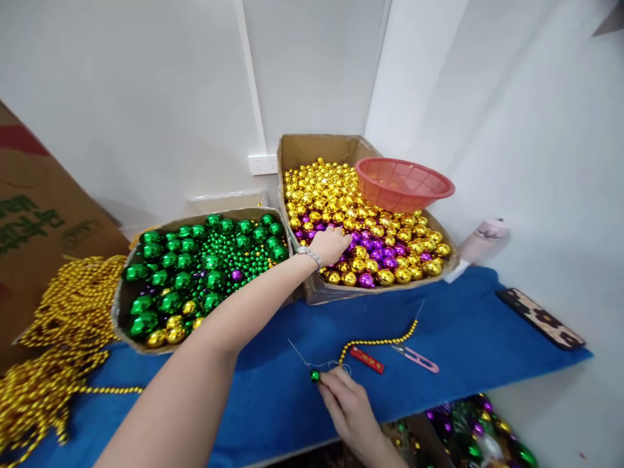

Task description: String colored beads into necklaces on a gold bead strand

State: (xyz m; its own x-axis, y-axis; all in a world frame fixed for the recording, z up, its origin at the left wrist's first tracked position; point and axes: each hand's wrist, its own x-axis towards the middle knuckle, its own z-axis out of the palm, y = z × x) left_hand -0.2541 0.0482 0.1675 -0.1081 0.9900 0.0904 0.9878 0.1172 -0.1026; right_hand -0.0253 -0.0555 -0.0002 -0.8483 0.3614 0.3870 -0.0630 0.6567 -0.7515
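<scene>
My left hand (331, 244), with a bracelet at the wrist, reaches into the right cardboard box (312, 296), over purple balls (373, 246) and gold balls (326, 185). Its fingers curl down, and whatever they grasp is hidden. Near the table's front edge, my right hand (348, 400) pinches a shiny green bead (314, 376) between its fingertips. A thin needle (296, 351) sticks out beyond this bead, and fine thread (324, 364) loops beside the fingers. A short string of small gold beads (375, 341) curves across the blue cloth, another needle (420, 309) at its far end.
A red plastic basket (404, 185) rests on the right box. The left box (117, 312) holds green balls and beads. Pink snips (422, 359), a red lighter-like object (367, 359), a phone (541, 318) and a pink bottle (482, 240) lie rightward. Gold bead strands (73, 312) heap left.
</scene>
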